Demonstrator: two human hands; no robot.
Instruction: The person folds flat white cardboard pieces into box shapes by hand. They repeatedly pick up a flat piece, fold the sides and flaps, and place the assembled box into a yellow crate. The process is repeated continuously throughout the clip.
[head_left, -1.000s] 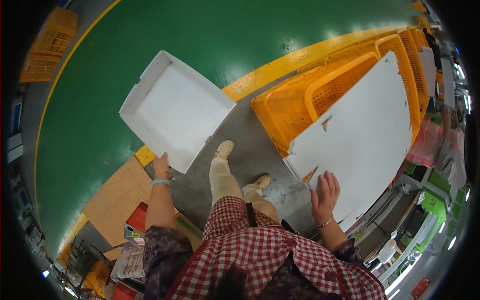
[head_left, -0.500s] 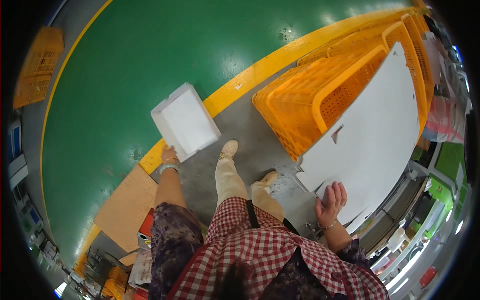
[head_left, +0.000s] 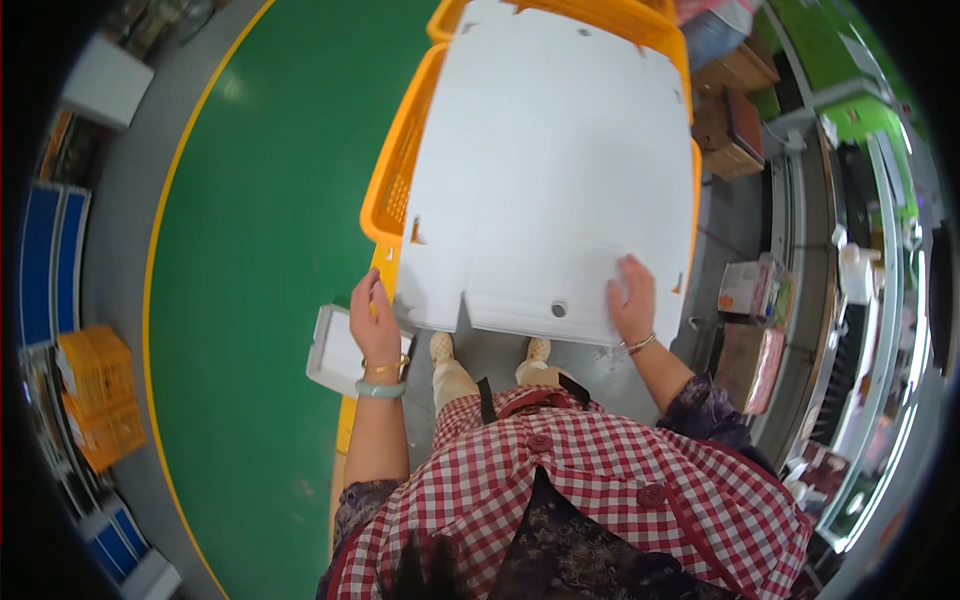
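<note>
A large white sheet [head_left: 550, 150] with small cut-outs and a slit at its near edge lies across the orange crates in front of me. My right hand [head_left: 632, 303] rests on its near right part, fingers spread and holding nothing. My left hand [head_left: 375, 325] hovers just off the sheet's near left corner, empty, with the fingers loosely extended. Below that hand, a shallow white tray [head_left: 330, 352] sits on the floor, partly hidden by my wrist.
An orange crate [head_left: 385, 190] shows under the sheet's left side. Cardboard boxes [head_left: 728, 135] and wrapped packs [head_left: 750, 365] stand to the right beside a workbench. More orange crates [head_left: 100, 395] are stacked at far left, across the green floor [head_left: 260, 300].
My left hand has let go of the white tray, which is now on the floor, and has risen towards the sheet. My view has turned right, bringing the sheet in front; my right hand stays on it.
</note>
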